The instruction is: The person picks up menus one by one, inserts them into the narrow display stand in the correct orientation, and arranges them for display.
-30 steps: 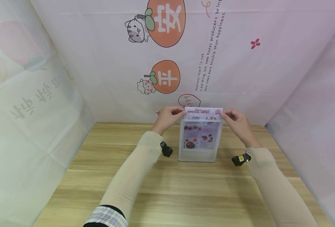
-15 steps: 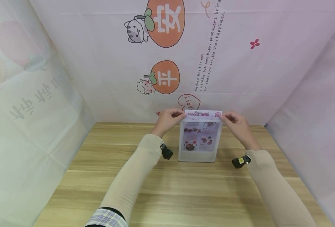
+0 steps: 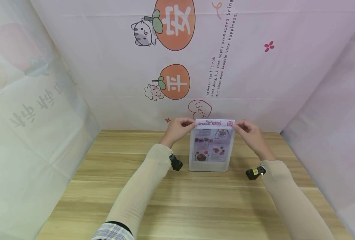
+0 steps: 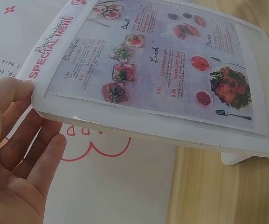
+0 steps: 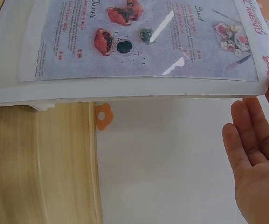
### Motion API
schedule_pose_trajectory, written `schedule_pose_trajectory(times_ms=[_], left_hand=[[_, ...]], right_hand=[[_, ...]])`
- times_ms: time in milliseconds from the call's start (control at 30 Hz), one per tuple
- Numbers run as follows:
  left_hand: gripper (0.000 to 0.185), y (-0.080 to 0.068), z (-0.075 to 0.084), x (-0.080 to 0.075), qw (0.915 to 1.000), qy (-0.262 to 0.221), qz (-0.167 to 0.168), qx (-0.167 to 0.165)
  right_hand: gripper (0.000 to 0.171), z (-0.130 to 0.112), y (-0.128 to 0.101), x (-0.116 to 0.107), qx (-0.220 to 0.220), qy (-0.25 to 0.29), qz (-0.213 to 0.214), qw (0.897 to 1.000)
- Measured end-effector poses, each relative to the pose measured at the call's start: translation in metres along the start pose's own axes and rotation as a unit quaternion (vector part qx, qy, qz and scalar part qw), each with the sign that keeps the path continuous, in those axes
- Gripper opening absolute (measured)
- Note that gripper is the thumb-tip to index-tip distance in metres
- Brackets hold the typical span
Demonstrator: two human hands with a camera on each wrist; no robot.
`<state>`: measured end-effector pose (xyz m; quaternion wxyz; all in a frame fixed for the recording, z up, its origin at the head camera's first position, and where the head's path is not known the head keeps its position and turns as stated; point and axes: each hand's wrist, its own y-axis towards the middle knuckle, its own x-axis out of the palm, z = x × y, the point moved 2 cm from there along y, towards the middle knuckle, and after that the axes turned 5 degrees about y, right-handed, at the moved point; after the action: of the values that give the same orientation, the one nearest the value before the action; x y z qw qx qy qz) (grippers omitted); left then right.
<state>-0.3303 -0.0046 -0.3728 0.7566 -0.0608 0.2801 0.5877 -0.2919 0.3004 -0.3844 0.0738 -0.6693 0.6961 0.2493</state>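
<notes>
A printed menu sheet (image 3: 215, 123) headed "SPECIAL MENU" stands in a clear upright holder (image 3: 211, 163) at the back of the wooden table (image 3: 177, 203). Only its top strip shows above the holder. My left hand (image 3: 192, 123) pinches the sheet's top left corner and my right hand (image 3: 235, 125) pinches its top right corner. In the left wrist view the thumb lies on the corner of the menu sheet (image 4: 148, 60) with the fingers (image 4: 36, 154) behind it. The right wrist view shows the menu sheet (image 5: 143, 37) inside the holder, with my fingers (image 5: 251, 135) behind its edge.
A printed cloth backdrop (image 3: 225, 66) hangs close behind the holder, and cloth walls (image 3: 30, 116) close in both sides of the table. Small black cameras sit on my left wrist (image 3: 175, 163) and right wrist (image 3: 255, 172). Bare wood lies in front of the holder.
The menu sheet has slid lower into the holder, so less of it shows above the top edge. Both hands have come down with it.
</notes>
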Motion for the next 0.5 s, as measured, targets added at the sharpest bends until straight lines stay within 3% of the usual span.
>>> schedule_pose_trajectory(times_ms=[500], left_hand=[[0.024, 0.0025, 0.0028, 0.0000, 0.9997, 0.019, -0.007, -0.011]], right_hand=[[0.057, -0.0040, 0.0019, 0.0008, 0.015, 0.006, -0.003, 1.000]])
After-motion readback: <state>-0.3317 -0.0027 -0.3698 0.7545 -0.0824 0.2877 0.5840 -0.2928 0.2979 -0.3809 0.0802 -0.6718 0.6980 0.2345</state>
